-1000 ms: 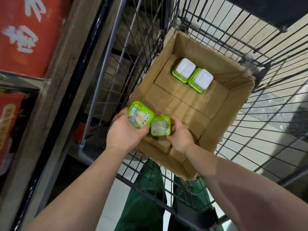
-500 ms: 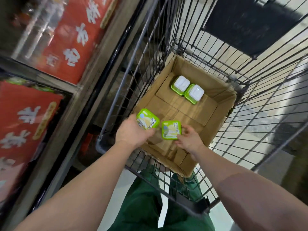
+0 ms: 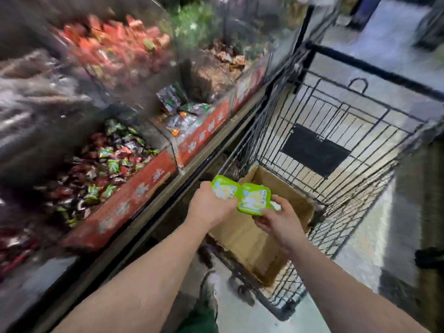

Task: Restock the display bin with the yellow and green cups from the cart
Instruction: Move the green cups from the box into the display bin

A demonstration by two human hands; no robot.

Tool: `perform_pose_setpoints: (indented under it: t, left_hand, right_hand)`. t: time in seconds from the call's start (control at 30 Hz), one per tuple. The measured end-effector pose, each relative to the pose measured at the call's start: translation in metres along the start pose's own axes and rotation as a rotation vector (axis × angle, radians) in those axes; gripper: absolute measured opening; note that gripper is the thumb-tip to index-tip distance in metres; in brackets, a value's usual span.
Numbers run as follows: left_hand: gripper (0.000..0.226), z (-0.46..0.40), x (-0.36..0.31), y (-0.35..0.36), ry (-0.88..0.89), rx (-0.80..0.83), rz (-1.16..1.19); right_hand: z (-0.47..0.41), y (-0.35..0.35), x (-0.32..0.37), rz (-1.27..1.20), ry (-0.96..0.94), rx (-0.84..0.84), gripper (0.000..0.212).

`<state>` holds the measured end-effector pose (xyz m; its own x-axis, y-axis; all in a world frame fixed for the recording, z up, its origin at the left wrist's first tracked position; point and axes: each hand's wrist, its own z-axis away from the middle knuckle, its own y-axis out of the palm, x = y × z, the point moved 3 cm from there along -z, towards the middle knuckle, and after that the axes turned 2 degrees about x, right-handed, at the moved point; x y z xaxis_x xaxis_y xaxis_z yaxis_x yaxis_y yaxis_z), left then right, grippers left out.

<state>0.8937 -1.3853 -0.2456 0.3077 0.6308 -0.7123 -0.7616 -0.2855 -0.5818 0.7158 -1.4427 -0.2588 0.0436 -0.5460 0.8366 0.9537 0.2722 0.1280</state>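
Centre frame, above corrugated cardboard box (image 3: 249, 239) in wire cart (image 3: 336, 150): left hand (image 3: 209, 207) grips one squarish green-yellow foil-lidded cup (image 3: 224, 189); right hand (image 3: 278, 219) pinches another cup (image 3: 255, 199), edges touching.

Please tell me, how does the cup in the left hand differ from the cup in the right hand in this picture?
The left cup sits nearer the display shelf; the right cup sits over the cardboard box.
The right cup overlaps the left cup's edge, so its lid shows more fully.
The left hand has its grip from the shelf side; the right hand has its grip from below.
Both have green rims and yellow printed lids.
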Motion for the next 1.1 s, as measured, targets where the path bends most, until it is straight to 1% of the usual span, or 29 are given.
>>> perform_pose_setpoints:
  t: [0.1,0.2,0.27,0.3,0.37,0.4,0.47,0.5,0.57,0.6,0.67,0.73,0.8,0.87,0.93,1.0,1.03,1.1]
  left_hand:
    - [0.064,0.052,0.024,-0.045,0.036,-0.129,0.111]
    - [0.062,0.115,0.059,-0.098,0.044,-0.265,0.176]
    - [0.062,0.153,0.084,-0.133,0.04,-0.291,0.216]
    - [0.058,0.171,0.1,-0.15,0.039,-0.32,0.247]
    - [0.044,0.21,0.129,-0.185,-0.026,-0.381,0.29]
    - [0.042,0.226,0.145,-0.202,-0.06,-0.428,0.306]
    - [0.052,0.264,0.174,-0.235,-0.123,-0.53,0.315]
    - [0.052,0.283,0.191,-0.253,-0.149,-0.579,0.322]
    - [0.04,0.32,0.219,-0.285,-0.19,-0.669,0.358]
    - [0.042,0.335,0.238,-0.3,-0.222,-0.704,0.38]
    - [0.06,0.37,0.271,-0.329,-0.271,-0.767,0.42]
    - [0.076,0.396,0.309,-0.359,-0.317,-0.832,0.438]
    - [0.087,0.419,0.346,-0.387,-0.402,-0.875,0.405]
    - [0.088,0.435,0.381,-0.417,-0.461,-0.898,0.323]
    - [0.089,0.446,0.415,-0.441,-0.508,-0.869,0.268]
    - [0.089,0.451,0.446,-0.458,-0.556,-0.795,0.201]
    - [0.087,0.452,0.46,-0.463,-0.568,-0.772,0.155]
    - [0.08,0.456,0.48,-0.47,-0.612,-0.758,0.002]
  right_hand:
    - [0.049,0.038,0.003,-0.044,-0.059,0.119,0.041]
    - [0.107,0.087,-0.005,-0.07,-0.091,0.246,0.037]
    - [0.143,0.122,-0.014,-0.066,-0.09,0.318,0.035]
    - [0.16,0.139,-0.02,-0.044,-0.085,0.361,0.033]
    - [0.191,0.176,-0.031,0.015,-0.073,0.445,0.03]
    - [0.207,0.194,-0.036,0.045,-0.072,0.485,0.03]
    - [0.238,0.234,-0.05,0.082,-0.071,0.567,0.031]
    - [0.254,0.254,-0.058,0.1,-0.072,0.613,0.031]
    - [0.289,0.292,-0.075,0.15,-0.074,0.703,0.03]
    - [0.305,0.312,-0.085,0.174,-0.07,0.75,0.03]
    - [0.337,0.354,-0.105,0.222,-0.051,0.838,0.029]
    - [0.368,0.397,-0.128,0.268,-0.024,0.89,0.031]
    - [0.394,0.44,-0.154,0.291,0.017,0.922,0.032]
    - [0.415,0.479,-0.181,0.308,0.062,0.936,0.026]
    - [0.427,0.51,-0.21,0.336,0.1,0.898,0.024]
    - [0.431,0.533,-0.24,0.372,0.13,0.846,0.03]
    - [0.433,0.54,-0.253,0.396,0.143,0.822,0.034]
    - [0.433,0.55,-0.272,0.467,0.15,0.773,0.034]
